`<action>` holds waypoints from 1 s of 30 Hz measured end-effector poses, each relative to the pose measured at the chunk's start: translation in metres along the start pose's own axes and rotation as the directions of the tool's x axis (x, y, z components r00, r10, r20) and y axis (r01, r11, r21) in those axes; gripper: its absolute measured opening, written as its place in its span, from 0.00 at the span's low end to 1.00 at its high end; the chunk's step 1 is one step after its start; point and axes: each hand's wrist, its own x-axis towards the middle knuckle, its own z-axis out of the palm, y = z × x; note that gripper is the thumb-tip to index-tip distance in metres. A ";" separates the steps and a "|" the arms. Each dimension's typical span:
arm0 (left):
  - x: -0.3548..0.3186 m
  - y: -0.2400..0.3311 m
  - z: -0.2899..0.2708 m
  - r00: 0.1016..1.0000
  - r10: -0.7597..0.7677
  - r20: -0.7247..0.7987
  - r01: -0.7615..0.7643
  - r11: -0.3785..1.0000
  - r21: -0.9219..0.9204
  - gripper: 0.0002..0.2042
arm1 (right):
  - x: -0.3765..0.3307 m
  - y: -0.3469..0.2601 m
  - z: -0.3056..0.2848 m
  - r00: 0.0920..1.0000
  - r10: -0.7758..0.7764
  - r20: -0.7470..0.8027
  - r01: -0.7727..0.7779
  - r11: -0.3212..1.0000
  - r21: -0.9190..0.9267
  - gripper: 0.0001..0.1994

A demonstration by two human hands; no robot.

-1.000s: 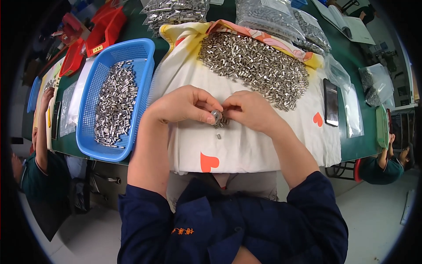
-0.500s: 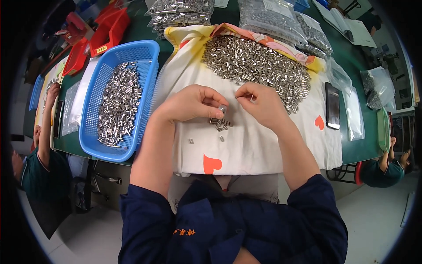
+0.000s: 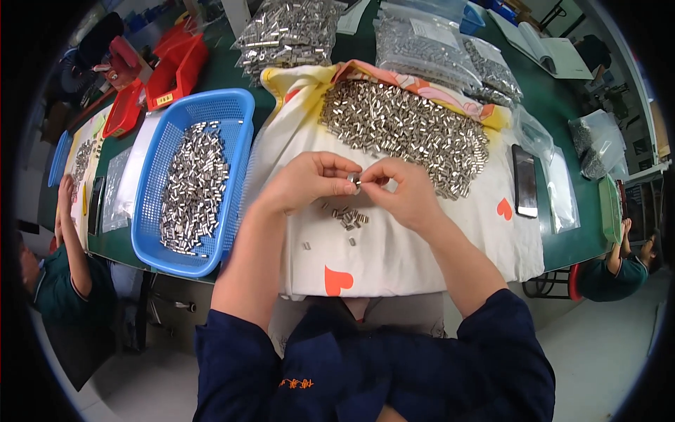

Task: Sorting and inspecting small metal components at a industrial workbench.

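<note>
My left hand (image 3: 318,181) pinches a small silvery metal cylinder (image 3: 354,178) between thumb and fingertips. Against its right side my right hand (image 3: 401,188) is closed, its fingertips at a thin dark piece too small to name. The two hands meet over a white cloth (image 3: 415,260) printed with red hearts. Just below them lies a little group of small metal cylinders (image 3: 349,216), with a couple more lying singly nearer me. Beyond the hands spreads a large heap of similar metal cylinders (image 3: 401,126). A blue plastic basket (image 3: 242,165) on the left holds many more.
Clear bags of metal parts (image 3: 288,39) stand behind the cloth. Red bins (image 3: 172,74) sit at the far left. A phone (image 3: 524,181) and an empty plastic bag (image 3: 562,190) lie on the right. Other people (image 3: 74,278) sit at both sides of the green table.
My right hand has moved left and closed in on my left hand, so their fingertips now meet at the metal cylinder. The view has tilted slightly, so the table appears lower.
</note>
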 end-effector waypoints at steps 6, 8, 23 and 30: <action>-0.001 -0.006 0.004 0.999 -0.003 -0.051 0.005 1.000 0.022 0.13 | -0.008 -0.002 0.011 0.934 -0.343 -0.103 0.300 0.906 -0.298 0.02; -0.001 -0.004 0.005 0.999 0.003 -0.050 -0.002 1.000 0.024 0.14 | -0.008 -0.002 0.007 0.957 -0.277 -0.088 0.248 0.936 -0.252 0.02; -0.005 0.003 0.007 0.984 -0.105 0.141 0.072 0.973 0.217 0.15 | 0.015 0.028 -0.023 0.982 0.061 -0.178 -0.104 0.964 -0.245 0.06; -0.006 0.002 0.007 0.974 -0.111 0.199 0.055 0.961 0.270 0.15 | 0.018 0.043 0.006 0.962 -0.245 -0.121 0.104 0.738 -0.667 0.03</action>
